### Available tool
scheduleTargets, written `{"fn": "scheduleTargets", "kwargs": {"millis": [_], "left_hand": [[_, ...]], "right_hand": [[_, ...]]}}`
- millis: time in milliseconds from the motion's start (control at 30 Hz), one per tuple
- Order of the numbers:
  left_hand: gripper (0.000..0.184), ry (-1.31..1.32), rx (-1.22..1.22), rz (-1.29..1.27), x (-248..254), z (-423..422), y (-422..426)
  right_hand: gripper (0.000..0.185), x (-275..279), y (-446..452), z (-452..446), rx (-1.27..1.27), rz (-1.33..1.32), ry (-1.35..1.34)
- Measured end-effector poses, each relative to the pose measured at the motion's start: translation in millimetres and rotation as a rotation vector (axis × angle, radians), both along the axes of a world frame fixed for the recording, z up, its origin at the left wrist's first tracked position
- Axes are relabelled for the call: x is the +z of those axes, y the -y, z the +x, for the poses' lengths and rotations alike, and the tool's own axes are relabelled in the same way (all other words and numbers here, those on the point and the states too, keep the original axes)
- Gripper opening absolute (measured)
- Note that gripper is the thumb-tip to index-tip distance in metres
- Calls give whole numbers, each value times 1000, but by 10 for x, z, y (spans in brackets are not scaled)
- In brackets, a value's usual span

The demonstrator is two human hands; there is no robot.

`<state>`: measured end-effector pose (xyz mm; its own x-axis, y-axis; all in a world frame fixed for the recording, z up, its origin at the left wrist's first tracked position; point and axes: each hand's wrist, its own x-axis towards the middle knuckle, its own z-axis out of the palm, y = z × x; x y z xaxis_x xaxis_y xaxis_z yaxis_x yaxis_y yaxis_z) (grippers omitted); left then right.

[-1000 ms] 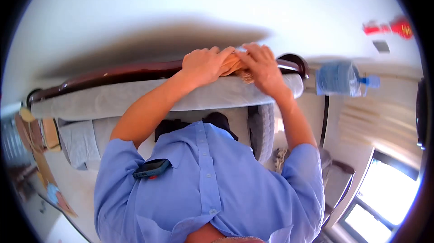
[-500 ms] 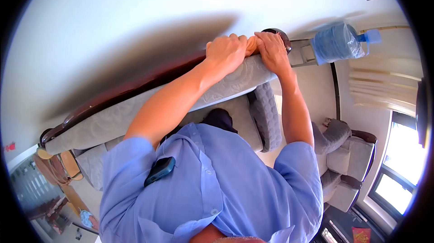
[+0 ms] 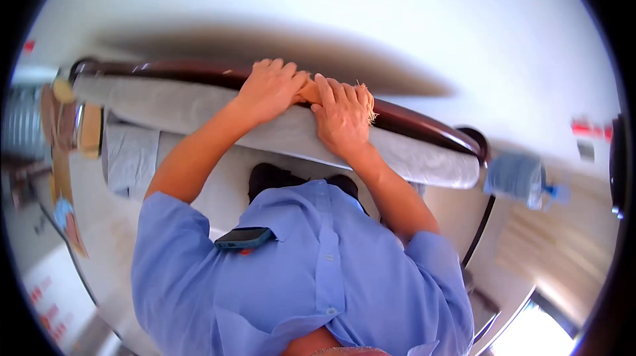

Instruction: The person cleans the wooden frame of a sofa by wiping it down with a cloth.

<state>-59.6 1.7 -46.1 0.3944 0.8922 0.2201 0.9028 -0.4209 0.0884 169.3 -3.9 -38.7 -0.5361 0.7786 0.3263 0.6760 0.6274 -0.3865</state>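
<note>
An orange cloth (image 3: 309,92) with a frayed, stringy end lies bunched on the dark wooden top rail (image 3: 411,117) of a grey sofa backrest (image 3: 199,105). My left hand (image 3: 270,90) is curled over the rail at the cloth's left end, slightly blurred. My right hand (image 3: 343,117) presses down on the cloth, fingers wrapped over it, and loose strands stick out beyond its right side. Much of the cloth is hidden beneath both hands.
A white wall (image 3: 371,18) rises right behind the rail. To the right stands a blue water-cooler bottle (image 3: 515,178). Grey fabric (image 3: 132,154) hangs at the sofa's left. A phone (image 3: 244,238) sticks out of my shirt pocket (image 3: 281,227).
Both hands and the cloth have slid left along the rail, from its right end toward the middle. My view has turned, so the sofa now runs nearly level across it.
</note>
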Motion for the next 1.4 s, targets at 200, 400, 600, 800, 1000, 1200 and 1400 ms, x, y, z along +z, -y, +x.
{"fn": "scheduleTargets", "kwargs": {"millis": [200, 400, 600, 800, 1000, 1200, 1400], "left_hand": [[48, -45, 89, -42, 287, -1464, 164], [46, 140, 374, -189, 153, -3200, 379], [44, 198, 360, -63, -28, -3446, 448], [47, 114, 258, -205, 362, -2271, 236], [54, 23, -11, -165, 288, -301, -23], [43, 284, -208, -139, -17, 1766, -276], [34, 219, -379, -278, 257, 3341, -540]], "right_hand": [[67, -96, -145, -1236, 181, -3, -33], [61, 1, -167, -2834, 374, 206, 5], [58, -34, -218, -3123, 375, 235, 135], [63, -8, -321, -1910, 295, 209, 155], [56, -10, -149, 50, 95, 49, 232], [37, 244, -138, 1875, -200, 77, 167], [36, -263, -356, 3614, -469, 36, 24]]}}
